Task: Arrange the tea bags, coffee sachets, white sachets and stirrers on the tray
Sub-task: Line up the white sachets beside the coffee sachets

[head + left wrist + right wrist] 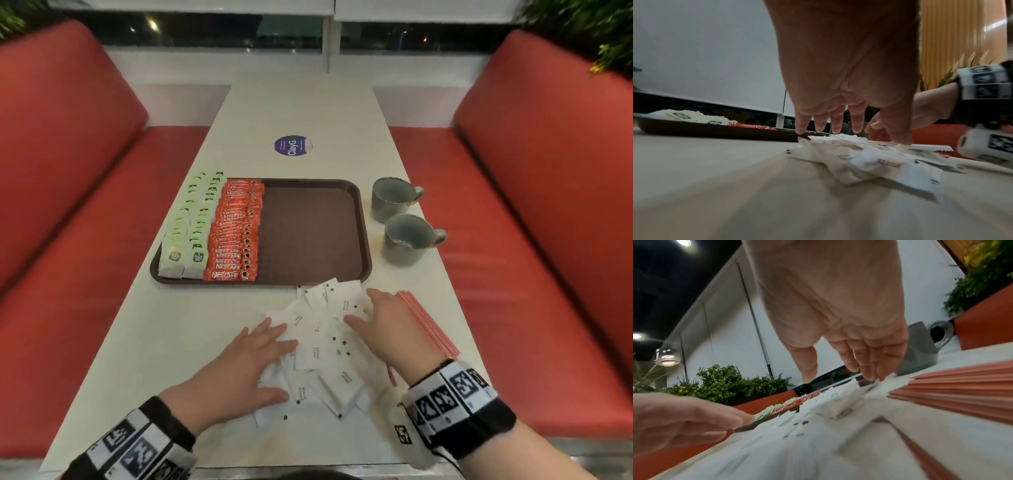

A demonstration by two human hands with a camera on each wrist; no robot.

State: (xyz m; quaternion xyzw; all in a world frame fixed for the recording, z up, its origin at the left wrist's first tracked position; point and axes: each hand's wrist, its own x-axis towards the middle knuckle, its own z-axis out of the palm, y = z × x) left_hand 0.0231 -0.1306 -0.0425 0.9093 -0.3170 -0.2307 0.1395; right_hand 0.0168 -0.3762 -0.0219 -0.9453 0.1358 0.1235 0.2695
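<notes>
We hold both hands low and palm-down, forearms reaching forward from six o'clock. Our left hand [239, 370] lies flat with its fingers [819, 121] straight and spread, pointing toward one o'clock, thumb out to three o'clock. Our right hand [387, 329] sits at two o'clock of the left, fingers [875, 363] straight and close together, angled toward eleven o'clock, thumb apart. Patterned bands wrap both wrists.

Sachets [322, 346] before tray [363, 240], mugs [406, 240] right
</notes>
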